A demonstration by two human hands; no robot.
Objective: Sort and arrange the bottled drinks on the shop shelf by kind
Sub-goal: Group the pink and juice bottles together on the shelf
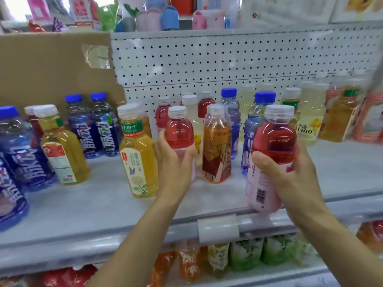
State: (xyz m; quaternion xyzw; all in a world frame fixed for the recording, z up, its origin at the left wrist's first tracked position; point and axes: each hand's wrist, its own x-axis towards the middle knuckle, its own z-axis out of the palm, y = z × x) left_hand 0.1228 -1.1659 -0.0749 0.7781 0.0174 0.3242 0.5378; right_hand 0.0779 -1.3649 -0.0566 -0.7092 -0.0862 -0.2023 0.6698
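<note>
Two pink-red drink bottles in play! The right hand [290, 175] grips one pink-labelled bottle [271, 158] lifted at the shelf's front edge [103, 204], slightly tilted. The left hand [174, 162] wraps another red bottle [179, 133] mid-shelf (its base is hidden). Just beside it stands an orange-labelled tea bottle [216, 146]; a yellow tea bottle [137, 154] stands left.

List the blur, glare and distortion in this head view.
Head view: wide-angle bending bows the shelf edge; the right-edge bottles and top-shelf goods are smeared; window light washes out the top left; highlights streak the red bottle in the right hand; the left hand is sharp.
</note>
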